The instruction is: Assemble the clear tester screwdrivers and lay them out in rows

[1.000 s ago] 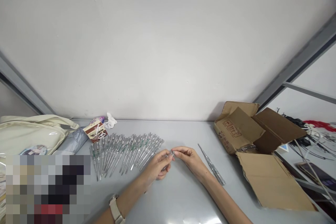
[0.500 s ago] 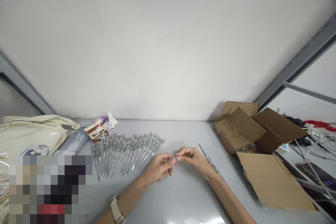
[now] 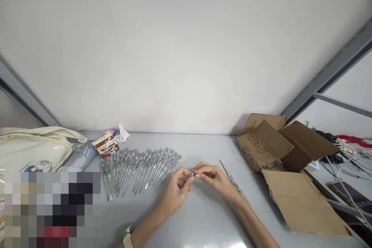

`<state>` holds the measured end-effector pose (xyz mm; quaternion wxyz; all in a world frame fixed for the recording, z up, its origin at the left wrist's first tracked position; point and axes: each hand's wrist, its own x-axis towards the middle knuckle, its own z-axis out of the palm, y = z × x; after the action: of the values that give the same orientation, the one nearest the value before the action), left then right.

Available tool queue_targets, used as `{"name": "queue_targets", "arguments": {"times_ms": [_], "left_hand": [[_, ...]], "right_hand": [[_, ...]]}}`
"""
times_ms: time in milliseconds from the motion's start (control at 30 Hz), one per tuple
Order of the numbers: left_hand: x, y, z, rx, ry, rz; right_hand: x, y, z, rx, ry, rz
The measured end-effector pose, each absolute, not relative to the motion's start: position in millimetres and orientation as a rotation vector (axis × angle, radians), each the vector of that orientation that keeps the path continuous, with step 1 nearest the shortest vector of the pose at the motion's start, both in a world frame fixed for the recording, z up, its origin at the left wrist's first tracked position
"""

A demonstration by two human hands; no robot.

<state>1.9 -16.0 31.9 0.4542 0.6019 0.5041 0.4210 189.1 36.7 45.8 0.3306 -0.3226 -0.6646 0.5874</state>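
Centre of the grey surface (image 3: 203, 217): left hand (image 3: 173, 190) and right hand (image 3: 212, 176) meet, fingers of both closed on one clear tester (image 3: 186, 178) (part of it hidden by the fingers), so both grips are gripping it, held crosswise between them. Row of similar testers (image 3: 139, 170) fans out just beside the left hand. Single tester (image 3: 225, 168) lies near the right wrist, well apart from the row. Watch (image 3: 128, 237) on the left wrist. Open cardboard box (image 3: 263, 143) to the right; tote bag (image 3: 31, 151) far left.
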Motion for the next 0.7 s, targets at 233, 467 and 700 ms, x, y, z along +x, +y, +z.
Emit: {"name": "queue_targets", "arguments": {"times_ms": [233,467,700], "left_hand": [[5,-21,25,1.739,1.568,1.163],[2,-25,17,2.155,1.741,0.995],[7,-23,18,2.243,1.867,0.892]], "right_hand": [[172,32,39,-0.844,-1.712,1.450],[155,25,25,-0.975,-1.481,1.399],[147,23,18,-0.984,-1.375,1.403]]}}
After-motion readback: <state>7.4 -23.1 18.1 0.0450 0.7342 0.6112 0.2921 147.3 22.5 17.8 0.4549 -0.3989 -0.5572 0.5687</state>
